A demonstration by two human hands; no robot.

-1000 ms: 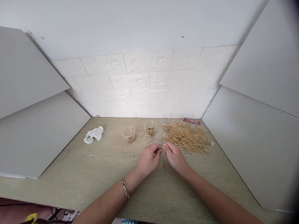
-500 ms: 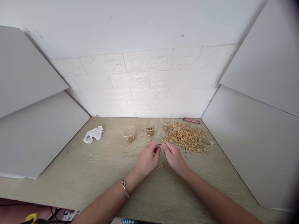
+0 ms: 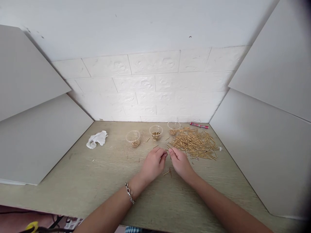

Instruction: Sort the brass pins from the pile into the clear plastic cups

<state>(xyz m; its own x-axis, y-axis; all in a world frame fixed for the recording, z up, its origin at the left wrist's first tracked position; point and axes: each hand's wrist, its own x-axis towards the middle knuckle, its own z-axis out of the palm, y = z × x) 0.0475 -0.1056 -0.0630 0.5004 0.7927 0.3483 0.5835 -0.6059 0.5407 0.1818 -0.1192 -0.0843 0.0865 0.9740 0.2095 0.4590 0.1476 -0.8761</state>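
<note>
My left hand (image 3: pixel 155 161) and my right hand (image 3: pixel 181 162) meet almost fingertip to fingertip above the table, thumbs pressed against bent fingers. A sliver of a thin gold-coloured pin (image 3: pixel 167 153) shows between them; the fingers hide the rest. Just right of my right hand spreads a big pile of thin gold-coloured pins (image 3: pixel 194 142). A few loose pins (image 3: pixel 167 173) lie on the tabletop below the hands. Beyond my hands stand three clear plastic cups with small gold-coloured pieces in them: the left cup (image 3: pixel 132 136), the middle cup (image 3: pixel 155 130) and the right cup (image 3: pixel 174 125).
A crumpled white tissue (image 3: pixel 97 139) lies at the left of the wooden table (image 3: pixel 85 178). A red and pink tube (image 3: pixel 199 125) rests by the back wall (image 3: pixel 148 84). Pale panels flank the table: a left panel (image 3: pixel 48 142) and a right panel (image 3: pixel 257 145).
Both hands stay nearly in place, with only a tiny shift of the fingers. The cups, pile and loose pins have not moved.
</note>
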